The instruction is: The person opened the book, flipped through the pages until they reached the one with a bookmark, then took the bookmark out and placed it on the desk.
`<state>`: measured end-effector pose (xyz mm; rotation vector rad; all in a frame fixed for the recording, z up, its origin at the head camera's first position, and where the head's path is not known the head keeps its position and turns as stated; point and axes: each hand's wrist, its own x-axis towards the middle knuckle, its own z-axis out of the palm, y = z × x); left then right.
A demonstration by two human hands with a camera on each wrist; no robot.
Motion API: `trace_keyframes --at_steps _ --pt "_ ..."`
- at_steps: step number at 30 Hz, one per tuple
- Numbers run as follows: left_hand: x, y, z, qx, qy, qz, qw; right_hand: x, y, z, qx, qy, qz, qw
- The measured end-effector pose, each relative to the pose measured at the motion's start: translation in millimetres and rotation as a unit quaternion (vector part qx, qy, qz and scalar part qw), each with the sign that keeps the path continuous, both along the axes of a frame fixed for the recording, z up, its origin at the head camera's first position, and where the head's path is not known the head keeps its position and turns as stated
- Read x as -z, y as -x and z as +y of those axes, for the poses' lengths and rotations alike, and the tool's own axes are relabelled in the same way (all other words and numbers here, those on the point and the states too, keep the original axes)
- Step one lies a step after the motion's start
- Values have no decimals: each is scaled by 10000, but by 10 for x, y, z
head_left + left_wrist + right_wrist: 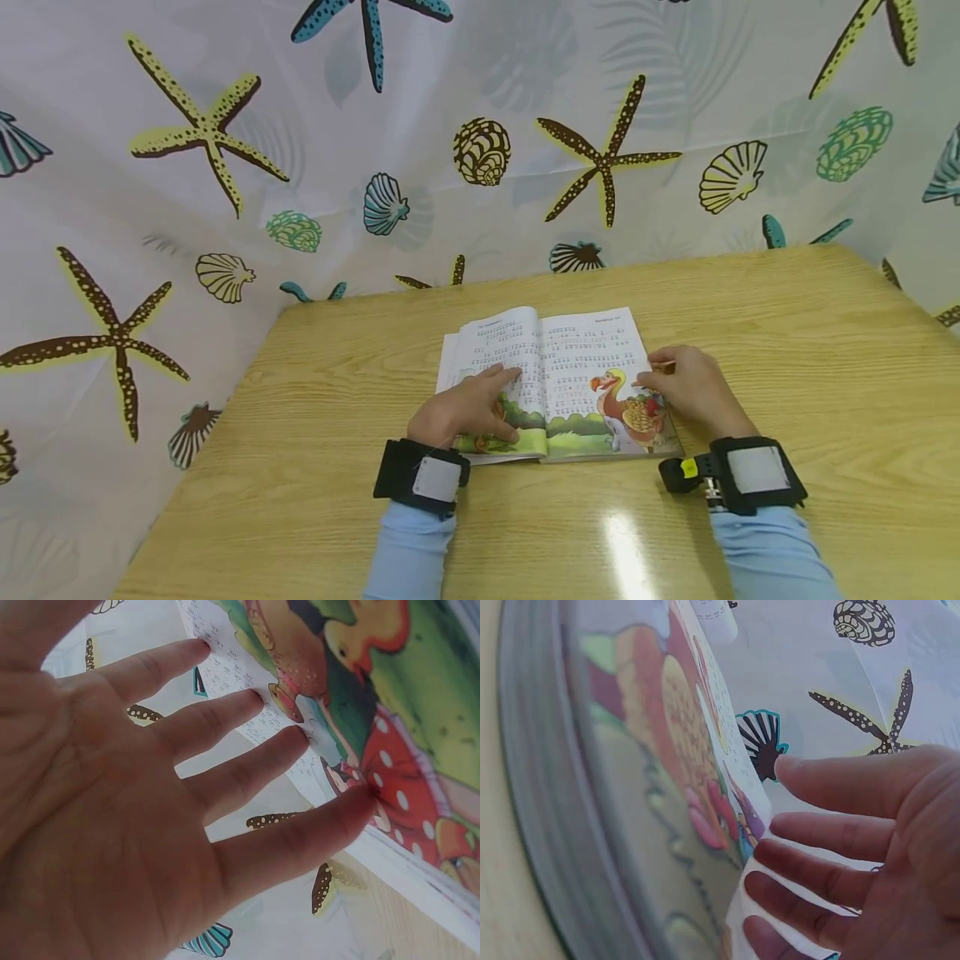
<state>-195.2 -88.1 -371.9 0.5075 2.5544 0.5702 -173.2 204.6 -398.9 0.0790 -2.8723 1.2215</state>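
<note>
A picture book (581, 354) lies open on the table, with printed text above colourful drawings. My left hand (467, 410) rests on its left page, fingers spread. In the left wrist view those fingers (247, 776) are nearly straight, their tips on the page near a red polka-dot dress (397, 776). My right hand (693, 385) is at the right page's outer edge, beside a drawn orange bird (630, 412). In the right wrist view its fingertips (761, 851) touch or nearly touch the page edge, and the thumb stands apart from the fingers.
The wooden table (337, 400) extends around the book. Behind it and to the left hangs a white cloth (420, 133) printed with starfish and shells. Each wrist wears a black strap (757, 475), and a bright reflection shows on the tabletop near the front.
</note>
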Motion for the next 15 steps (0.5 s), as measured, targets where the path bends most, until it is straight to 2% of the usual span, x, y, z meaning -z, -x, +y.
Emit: trace_keyframes --at_steps 7,15 --pt "-11 -11 3 -22 -31 -14 10000 -10 -3 -20 379 452 403 9974" --pt "-3 -7 -2 -32 -74 -40 10000 -18 6 6 336 390 346 9981"
